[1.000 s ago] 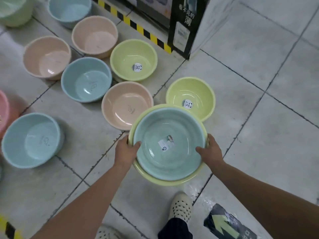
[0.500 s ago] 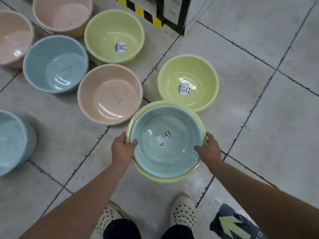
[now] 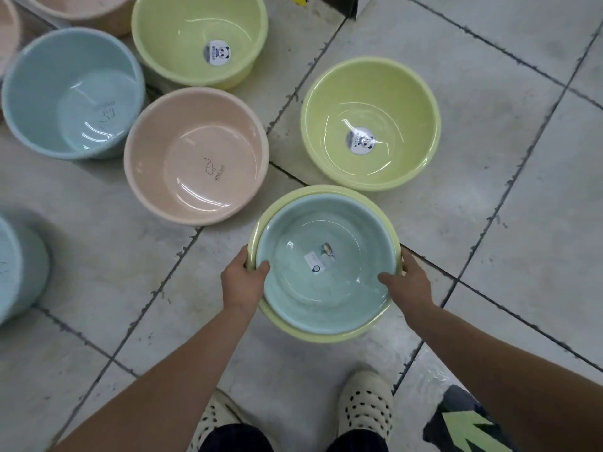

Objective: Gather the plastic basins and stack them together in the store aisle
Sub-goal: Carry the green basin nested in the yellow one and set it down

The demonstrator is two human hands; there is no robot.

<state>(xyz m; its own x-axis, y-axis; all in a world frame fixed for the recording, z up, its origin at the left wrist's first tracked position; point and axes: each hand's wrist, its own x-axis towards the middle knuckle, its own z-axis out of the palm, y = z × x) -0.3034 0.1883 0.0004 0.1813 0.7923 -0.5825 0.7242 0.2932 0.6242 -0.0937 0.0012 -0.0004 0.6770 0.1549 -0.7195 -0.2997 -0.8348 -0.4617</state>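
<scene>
I hold a stack of two basins above the floor: a light blue basin nested inside a yellow-green basin. My left hand grips the stack's left rim, thumb inside. My right hand grips the right rim the same way. Just beyond the stack a yellow-green basin with a panda sticker sits on the floor. To its left lie a pink basin, a blue basin and another yellow-green basin.
Another blue basin sits at the left edge and pink basins show at the top left. The floor is grey tile. My shoes stand below the stack, beside a floor arrow sticker. A display stand's base is at the top.
The view has moved closer and lower toward the basins on the floor. Both hands keep the same grip on the stack, which now sits nearer the yellow-green basin beyond it.
</scene>
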